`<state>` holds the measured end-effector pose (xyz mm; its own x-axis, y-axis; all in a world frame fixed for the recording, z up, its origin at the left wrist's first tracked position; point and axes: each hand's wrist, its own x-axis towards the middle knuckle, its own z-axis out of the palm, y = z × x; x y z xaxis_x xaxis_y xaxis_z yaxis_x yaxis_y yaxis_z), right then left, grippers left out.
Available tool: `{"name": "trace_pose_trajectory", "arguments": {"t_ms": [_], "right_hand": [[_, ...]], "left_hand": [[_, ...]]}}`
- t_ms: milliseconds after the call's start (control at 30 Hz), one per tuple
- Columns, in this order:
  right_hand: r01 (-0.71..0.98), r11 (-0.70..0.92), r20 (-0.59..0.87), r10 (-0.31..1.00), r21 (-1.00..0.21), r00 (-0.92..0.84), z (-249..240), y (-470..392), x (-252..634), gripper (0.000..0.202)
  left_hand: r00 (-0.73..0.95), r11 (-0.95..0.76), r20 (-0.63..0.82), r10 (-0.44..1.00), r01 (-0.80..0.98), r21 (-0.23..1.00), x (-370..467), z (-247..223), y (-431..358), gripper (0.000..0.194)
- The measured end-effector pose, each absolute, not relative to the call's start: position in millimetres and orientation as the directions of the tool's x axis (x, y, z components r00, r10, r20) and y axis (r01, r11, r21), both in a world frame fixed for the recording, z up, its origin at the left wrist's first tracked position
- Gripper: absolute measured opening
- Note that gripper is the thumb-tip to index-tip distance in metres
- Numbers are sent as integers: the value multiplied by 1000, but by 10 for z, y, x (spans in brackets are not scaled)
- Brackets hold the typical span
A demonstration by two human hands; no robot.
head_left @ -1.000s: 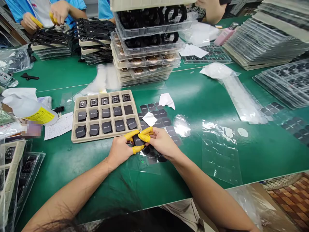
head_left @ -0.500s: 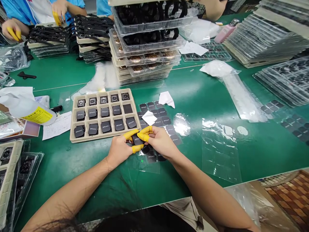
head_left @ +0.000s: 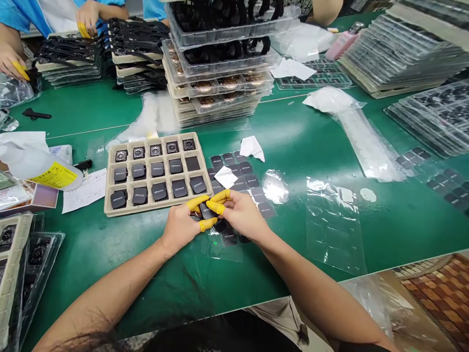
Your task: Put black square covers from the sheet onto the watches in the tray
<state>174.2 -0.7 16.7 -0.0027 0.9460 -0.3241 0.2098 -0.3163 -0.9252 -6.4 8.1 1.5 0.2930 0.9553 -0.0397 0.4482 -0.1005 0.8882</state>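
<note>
Both my hands wear yellow finger cots and meet over the table in front of the tray. My left hand [head_left: 180, 226] grips a dark square watch case [head_left: 207, 211] by its edges, fingers closed. A black film with white lettering covers its face. On the film's right edge, my right hand [head_left: 240, 213] presses with thumb and forefinger pinched together. Under the hands lies a sheet of black lettered stickers [head_left: 246, 183]. To the left, a beige compartment tray [head_left: 154, 209] holds several watch cases, two rows bearing such films and the back row without; one back-right pocket shows no watch.
A tall stack of plastic trays [head_left: 223, 73] rises behind. A white bottle [head_left: 44, 168] leans at the left beside a written paper slip [head_left: 85, 190]. Clear film [head_left: 333, 230] lies right. More watch trays [head_left: 32, 264] stand at the near left. A co-worker's hands [head_left: 88, 17] are at the far left.
My hands keep their hold on the watch case with barely any motion. The view has shifted slightly. At the far left, the co-worker's hand has moved toward the plastic bag.
</note>
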Motion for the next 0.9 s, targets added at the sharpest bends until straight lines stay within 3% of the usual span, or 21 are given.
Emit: {"name": "trace_pose_trajectory", "arguments": {"t_ms": [233, 433, 633, 733, 800, 900], "right_hand": [[245, -275, -284, 959, -930, -1, 146, -22, 1734, 27], [287, -207, -217, 976, -935, -3, 157, -45, 1734, 45], [281, -217, -240, 970, -935, -49, 148, 1, 1787, 23], [219, -253, -289, 945, -942, -151, 161, -3, 1807, 26], [165, -274, -305, 930, -947, -207, 190, -15, 1800, 39], [94, -275, -287, 944, -957, -164, 253, 59, 1774, 42]], "left_hand": [[296, -95, -41, 954, 430, 898, -62, 8, 83, 56], [335, -125, -2, 942, 358, 925, -66, 27, 78, 62], [352, -148, 8, 936, 372, 916, -72, 18, 105, 34], [355, -173, 9, 935, 433, 885, -94, -9, 128, 31], [333, -166, 3, 943, 464, 870, -101, -12, 133, 31], [240, -73, -28, 970, 405, 911, -88, 17, 125, 38]]}}
